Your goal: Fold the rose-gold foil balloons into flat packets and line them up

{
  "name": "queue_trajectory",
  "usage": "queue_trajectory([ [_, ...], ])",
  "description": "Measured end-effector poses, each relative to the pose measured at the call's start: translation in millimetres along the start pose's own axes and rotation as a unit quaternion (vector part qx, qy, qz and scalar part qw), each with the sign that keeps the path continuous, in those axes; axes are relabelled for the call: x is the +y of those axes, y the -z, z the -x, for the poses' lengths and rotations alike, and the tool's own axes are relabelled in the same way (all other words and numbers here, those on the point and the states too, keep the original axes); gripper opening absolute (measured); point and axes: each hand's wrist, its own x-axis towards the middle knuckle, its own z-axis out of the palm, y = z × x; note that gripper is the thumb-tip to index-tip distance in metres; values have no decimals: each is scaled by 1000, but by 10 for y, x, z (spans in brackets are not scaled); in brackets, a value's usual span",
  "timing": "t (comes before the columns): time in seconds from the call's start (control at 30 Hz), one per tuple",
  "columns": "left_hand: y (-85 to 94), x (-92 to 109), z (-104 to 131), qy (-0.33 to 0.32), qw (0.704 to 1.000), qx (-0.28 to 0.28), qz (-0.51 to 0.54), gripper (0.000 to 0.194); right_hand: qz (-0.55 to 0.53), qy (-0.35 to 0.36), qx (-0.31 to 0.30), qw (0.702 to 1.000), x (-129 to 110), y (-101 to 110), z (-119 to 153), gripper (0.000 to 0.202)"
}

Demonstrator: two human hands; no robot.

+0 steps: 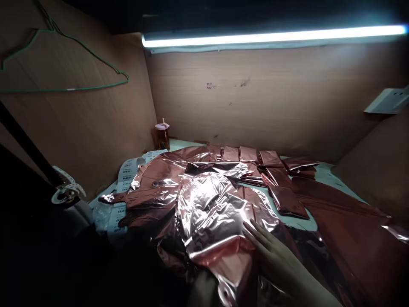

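A flat, shiny rose-gold foil balloon [211, 213] with a rounded, crimped edge lies in front of me, over other foil sheets. My right hand [275, 251] rests on its right side, fingers stretched out flat. At the bottom edge, my left hand [204, 290] is dark and smeared by motion, close to the balloon's lower end; its fingers cannot be made out. More unfolded foil [153, 187] spreads to the left, and a long foil piece [345, 221] runs off to the right. Folded foil packets [287, 200] lie beyond my right hand.
Several folded packets [247, 153] line the back. Printed label strips [128, 170] and a lidded cup [162, 134] are at the left. A green hanger [92, 88] hangs on the left wall. A tube light [275, 36] and a socket box [386, 101] are above.
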Motion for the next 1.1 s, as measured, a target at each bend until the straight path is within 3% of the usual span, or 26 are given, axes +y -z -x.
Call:
queue_trajectory([
  [0.1, 230, -200, 80, 25, 987, 161, -2, 48, -2, 8, -14, 1000, -55, -142, -220, 71],
  [0.17, 379, -339, 133, -24, 972, 227, -52, 69, -19, 3, -37, 999, -81, -222, -321, 72],
  [0.23, 502, -448, 140, -104, 967, 191, -129, 96, -52, 5, -63, 997, -98, -252, -329, 72],
  [0.3, 618, -517, 83, -149, 963, 141, -173, 109, -94, 16, -85, 992, -116, -209, -260, 67],
  [0.4, 815, -569, -90, -169, 964, 108, -177, 97, -173, 33, -86, 981, -164, -42, -102, 59],
  [0.5, 956, -578, -264, -188, 970, 63, -141, 61, -221, 17, -76, 972, -229, 79, 8, 56],
  [0.6, 954, -544, -363, -177, 979, 91, -44, 30, -203, -17, -33, 979, -264, 24, 55, 53],
  [0.7, 907, -517, -387, -145, 984, 100, 16, 20, -227, -6, 6, 974, -227, -117, 88, 48],
  [0.8, 923, -550, -394, -115, 991, 54, 52, 15, -310, 9, 30, 950, -104, -196, 60, 39],
  [0.87, 956, -582, -425, -40, 994, 49, 89, 21, -344, -80, 28, 935, 15, -215, -64, 34],
  [0.97, 984, -583, -550, 133, 983, 90, 84, 36, -318, -278, 24, 906, 213, -273, -430, 51],
  [1.1, 958, -543, -781, 283, 949, 135, -14, 38, -268, -360, 38, 893, 399, -408, -929, 57],
])
